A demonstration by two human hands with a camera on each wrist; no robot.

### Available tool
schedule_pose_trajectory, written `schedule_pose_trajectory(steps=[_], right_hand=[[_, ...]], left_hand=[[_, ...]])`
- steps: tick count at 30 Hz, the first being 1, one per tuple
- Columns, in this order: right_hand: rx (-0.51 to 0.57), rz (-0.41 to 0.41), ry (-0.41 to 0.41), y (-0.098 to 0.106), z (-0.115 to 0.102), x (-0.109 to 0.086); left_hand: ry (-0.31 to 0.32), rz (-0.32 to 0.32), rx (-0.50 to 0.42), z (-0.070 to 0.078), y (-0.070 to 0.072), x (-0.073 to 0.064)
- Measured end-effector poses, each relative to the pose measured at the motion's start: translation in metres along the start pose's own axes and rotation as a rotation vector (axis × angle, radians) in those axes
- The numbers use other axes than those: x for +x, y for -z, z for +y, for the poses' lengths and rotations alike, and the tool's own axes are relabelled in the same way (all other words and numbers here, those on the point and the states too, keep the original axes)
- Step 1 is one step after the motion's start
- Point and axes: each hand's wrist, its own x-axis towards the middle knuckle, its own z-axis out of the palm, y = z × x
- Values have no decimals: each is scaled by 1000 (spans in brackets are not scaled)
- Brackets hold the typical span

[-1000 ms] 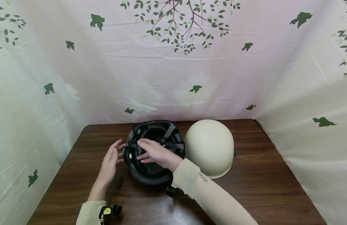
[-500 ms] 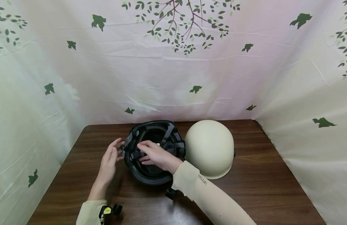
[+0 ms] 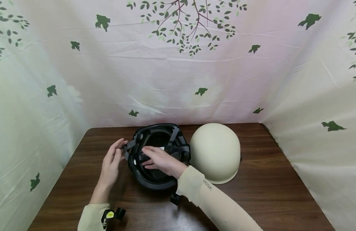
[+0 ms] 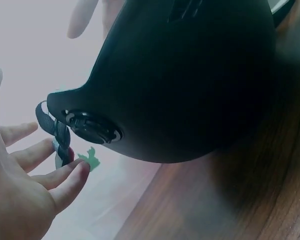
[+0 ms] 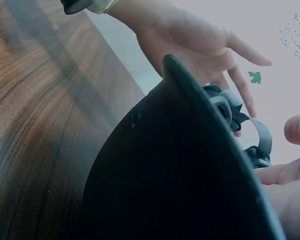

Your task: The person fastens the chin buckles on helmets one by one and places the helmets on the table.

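Note:
A black helmet [image 3: 155, 184] lies upside down on the table, its padding and straps showing. My left hand [image 3: 111, 163] is at its left rim, fingers mostly straight and spread. Those fingers [image 4: 37, 156] touch a dark chin strap [image 4: 60, 135] folded outward over the rim, beside a round side fitting [image 4: 94, 127]. My right hand [image 3: 163, 160] reaches into the helmet opening with thumb and fingers apart. In the right wrist view, a finger of it lies right at a black buckle [image 5: 257, 157] on the looped strap. The helmet shell hides part of both hands there.
A cream helmet [image 3: 215, 152] stands dome up, close against the black one's right side. Behind the brown wooden table [image 3: 253, 199] hangs a white curtain [image 3: 166, 80] with green leaf and bird prints. A small black device [image 3: 119, 214] is on the left wrist.
My left hand has shifted slightly up, and the left strap now lies outward over the rim. My right hand has lowered a little and stays inside the black helmet.

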Motion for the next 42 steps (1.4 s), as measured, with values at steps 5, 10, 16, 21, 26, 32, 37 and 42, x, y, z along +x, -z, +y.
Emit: schedule_pose_trajectory(steps=[5, 10, 16, 21, 26, 32, 37, 42], right_hand=[[3, 9, 14, 0, 0, -1], [-11, 34, 39, 2, 0, -3], [-98, 57, 118, 8, 0, -9], [-133, 86, 162, 14, -1, -16], [-138, 121, 234, 20, -3, -22], [-165, 167, 311, 25, -6, -31], [-182, 187, 348, 26, -8, -40], [-192, 205, 375, 28, -9, -46]], left_hand=[[-26, 4, -8, 2, -1, 1], [-63, 38, 4, 4, -3, 1], [-102, 90, 40, 8, -6, 4], [-192, 141, 17, 9, -10, 9], [-248, 186, 45, 10, -15, 13], [-219, 212, 58, 11, -20, 18], [-218, 216, 75, 12, -23, 21], [-212, 199, 102, 10, -24, 25]])
